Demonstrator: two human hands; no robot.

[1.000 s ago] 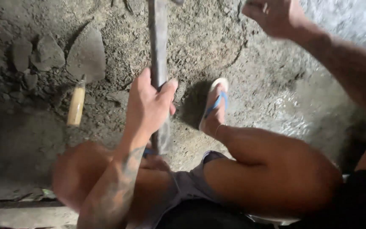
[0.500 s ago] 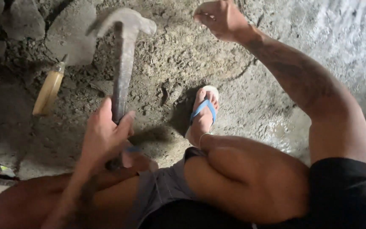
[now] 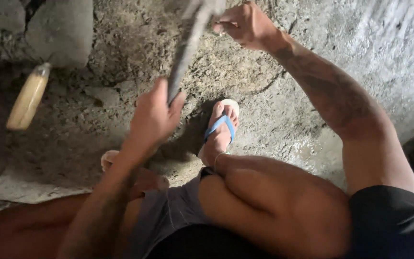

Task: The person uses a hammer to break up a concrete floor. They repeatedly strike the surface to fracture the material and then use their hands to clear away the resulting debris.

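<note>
Left hand: the left hand (image 3: 154, 115), centre of the frame, has its grip closed round the lower end of a hammer handle (image 3: 183, 52), thumb and fingers wrapped about it.

Hammer: the handle slants up and to the right from that hand toward the top edge; its head (image 3: 207, 5) is blurred at the top centre, just beside the other hand.

Right hand: the right hand (image 3: 245, 24), upper centre-right, is curled with the fingertips pinched together (on something small against the rough surface, perhaps a nail or chisel, too blurred to name), so I cannot tell what its grip holds.

Change: half a second ago the hammer head stood left of centre and well apart from the right hand; now it has swung across to sit just beside it, so the stroke looks to be at or near its landing.

Ground: rough grey concrete floor (image 3: 283, 115), pitted and crumbly, paler and smoother at the upper right.

Feet: a blue-strapped sandal (image 3: 221, 127) on one foot at centre, below the hammer handle.

Nearby: a wooden tool handle (image 3: 27, 98) lies at the left edge, well apart from both hands; a grey stone block (image 3: 61, 29) sits above it, upper left.
</note>
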